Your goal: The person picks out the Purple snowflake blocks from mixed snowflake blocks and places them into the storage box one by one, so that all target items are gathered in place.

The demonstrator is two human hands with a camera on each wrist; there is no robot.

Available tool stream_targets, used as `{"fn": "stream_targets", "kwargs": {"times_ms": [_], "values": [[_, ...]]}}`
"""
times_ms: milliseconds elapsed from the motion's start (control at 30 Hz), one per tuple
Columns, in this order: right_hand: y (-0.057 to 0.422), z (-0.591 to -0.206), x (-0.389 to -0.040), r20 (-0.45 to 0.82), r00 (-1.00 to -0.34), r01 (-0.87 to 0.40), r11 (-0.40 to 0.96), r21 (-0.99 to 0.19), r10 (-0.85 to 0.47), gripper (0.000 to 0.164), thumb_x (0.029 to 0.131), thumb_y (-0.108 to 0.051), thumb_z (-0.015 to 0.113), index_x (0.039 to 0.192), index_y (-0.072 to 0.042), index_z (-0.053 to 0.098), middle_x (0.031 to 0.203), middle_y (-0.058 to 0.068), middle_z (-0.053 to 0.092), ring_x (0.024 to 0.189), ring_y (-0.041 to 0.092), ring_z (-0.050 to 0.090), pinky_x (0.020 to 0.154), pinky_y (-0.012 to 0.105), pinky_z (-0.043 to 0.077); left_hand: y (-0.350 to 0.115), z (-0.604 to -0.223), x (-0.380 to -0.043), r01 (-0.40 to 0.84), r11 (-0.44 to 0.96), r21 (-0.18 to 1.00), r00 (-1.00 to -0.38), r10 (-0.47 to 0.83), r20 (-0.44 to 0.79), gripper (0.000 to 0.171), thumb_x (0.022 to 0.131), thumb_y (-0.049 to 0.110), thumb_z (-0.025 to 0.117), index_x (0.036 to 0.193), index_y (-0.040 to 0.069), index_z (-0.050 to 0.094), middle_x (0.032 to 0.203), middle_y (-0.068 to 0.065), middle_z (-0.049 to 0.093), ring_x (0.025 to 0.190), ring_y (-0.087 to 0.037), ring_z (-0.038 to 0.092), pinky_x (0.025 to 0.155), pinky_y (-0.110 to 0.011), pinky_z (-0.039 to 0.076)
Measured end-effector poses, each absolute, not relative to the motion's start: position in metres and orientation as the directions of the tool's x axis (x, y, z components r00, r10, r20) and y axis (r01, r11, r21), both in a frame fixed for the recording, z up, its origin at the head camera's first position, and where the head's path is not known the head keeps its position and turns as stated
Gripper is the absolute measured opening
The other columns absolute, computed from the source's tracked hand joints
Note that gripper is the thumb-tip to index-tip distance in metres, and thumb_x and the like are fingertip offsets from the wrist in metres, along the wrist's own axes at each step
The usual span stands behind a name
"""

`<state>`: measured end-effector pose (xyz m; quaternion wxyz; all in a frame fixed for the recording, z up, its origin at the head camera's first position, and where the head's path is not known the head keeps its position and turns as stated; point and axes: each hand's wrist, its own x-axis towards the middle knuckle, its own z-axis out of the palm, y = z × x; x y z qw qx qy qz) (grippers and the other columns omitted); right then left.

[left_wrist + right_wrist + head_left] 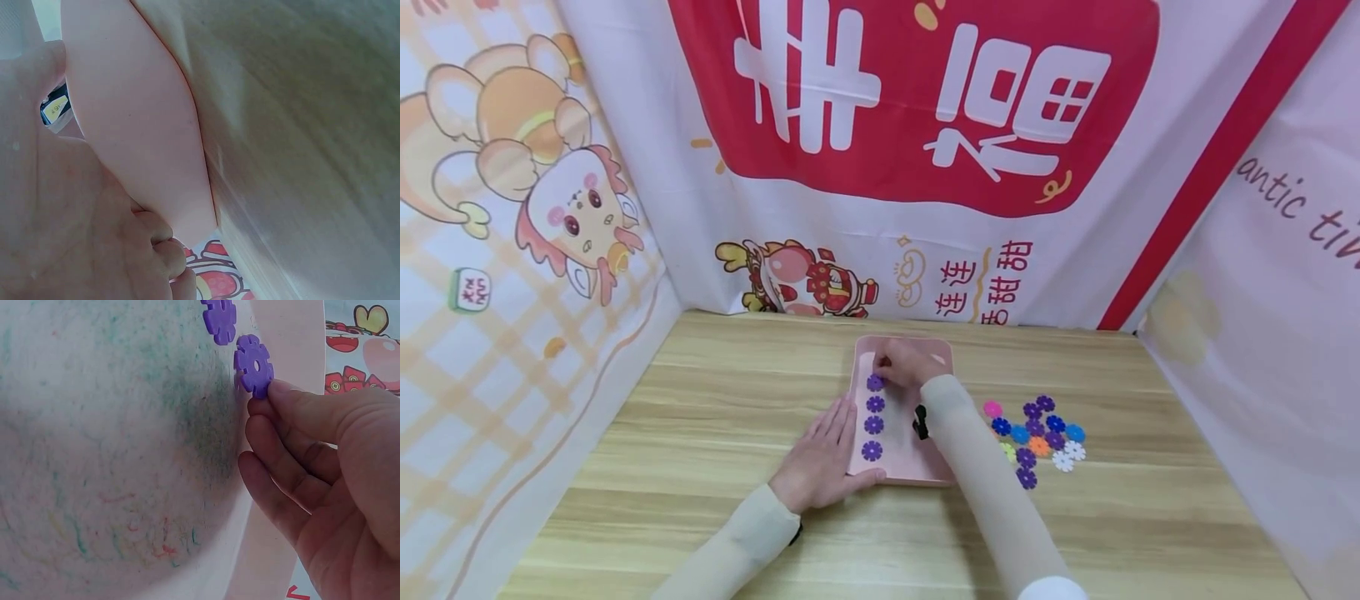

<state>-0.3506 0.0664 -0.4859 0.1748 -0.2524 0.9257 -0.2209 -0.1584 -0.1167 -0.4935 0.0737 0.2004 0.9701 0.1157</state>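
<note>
My right hand [907, 363] pinches a purple snowflake disc [247, 351] between thumb and index finger. It holds the disc on the far left part of a pink tray [917, 481] with a pale, colour-smudged inner surface. Nearer to me, more purple discs [873, 425] form a line along the tray's left side; one such disc [220, 330] also shows in the right wrist view. My left hand [822, 462] rests against the tray's near left corner, its fingers stretched along the left side and its thumb at the front edge. In the left wrist view, the tray's outer wall [134, 119] lies beside that hand.
Right of the tray, loose snowflake discs lie on the wooden table [737, 400], among them an orange disc [1039, 446], a white disc [1063, 461] and a pink disc [992, 409]. Printed cloth [917, 192] hangs behind the table and along both sides.
</note>
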Motion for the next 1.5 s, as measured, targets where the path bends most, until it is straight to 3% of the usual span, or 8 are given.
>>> {"fn": "stream_targets", "kwargs": {"times_ms": [300,600,733,900,1100,1500], "values": [[0.069,-0.487,-0.348,-0.216,-0.811,-0.393,0.779,-0.488,-0.544,0.015,0.105,-0.015,0.066,0.108,-0.010,0.080,0.096,0.003,0.078,0.079,0.011,0.068,0.075,0.022,0.060,-0.115,-0.494,-0.158,0.379,0.888,0.259,-0.906,0.413,-0.089,0.110,0.098,0.076,0.049,0.166,-0.006,0.019,0.176,-0.023,0.014,0.165,-0.038,0.015,0.136,-0.051,0.020],[0.083,-0.467,-0.339,-0.251,-0.847,-0.367,0.857,-0.361,-0.468,0.012,0.102,-0.024,0.072,0.112,-0.020,0.078,0.107,-0.004,0.075,0.098,0.014,0.068,0.095,0.035,0.059,-0.113,-0.495,-0.158,0.390,0.883,0.261,-0.903,0.423,-0.080,0.110,0.099,0.075,0.050,0.166,-0.006,0.018,0.176,-0.023,0.013,0.165,-0.039,0.015,0.136,-0.051,0.020],[0.097,-0.451,-0.336,-0.250,-0.827,-0.399,0.840,-0.367,-0.503,0.015,0.101,-0.018,0.073,0.115,-0.014,0.077,0.111,0.001,0.075,0.104,0.017,0.069,0.100,0.038,0.059,-0.114,-0.495,-0.157,0.391,0.882,0.264,-0.903,0.423,-0.076,0.110,0.099,0.075,0.051,0.165,-0.007,0.019,0.176,-0.025,0.013,0.165,-0.041,0.015,0.135,-0.053,0.020],[0.117,-0.434,-0.333,-0.211,-0.783,-0.498,0.792,-0.352,-0.586,0.014,0.097,-0.012,0.075,0.110,-0.007,0.077,0.104,0.004,0.076,0.095,0.017,0.070,0.092,0.033,0.062,-0.115,-0.494,-0.157,0.385,0.883,0.269,-0.905,0.418,-0.079,0.110,0.099,0.075,0.050,0.165,-0.007,0.019,0.176,-0.025,0.014,0.165,-0.041,0.015,0.135,-0.053,0.019],[0.143,-0.413,-0.320,-0.189,-0.749,-0.574,0.764,-0.295,-0.635,0.008,0.096,-0.012,0.078,0.104,-0.011,0.078,0.099,0.002,0.077,0.089,0.013,0.069,0.085,0.031,0.062,-0.115,-0.495,-0.157,0.375,0.882,0.285,-0.907,0.412,-0.083,0.109,0.099,0.074,0.052,0.165,-0.006,0.020,0.176,-0.024,0.013,0.165,-0.040,0.014,0.135,-0.053,0.019],[0.204,-0.388,-0.268,-0.226,-0.690,-0.656,0.726,-0.206,-0.688,0.012,0.093,-0.015,0.082,0.104,-0.017,0.078,0.091,-0.007,0.073,0.080,0.006,0.061,0.077,0.023,0.060,-0.118,-0.493,-0.159,0.387,0.884,0.262,-0.904,0.420,-0.085,0.109,0.099,0.074,0.051,0.165,-0.006,0.020,0.176,-0.024,0.014,0.165,-0.039,0.015,0.136,-0.052,0.019]]}}
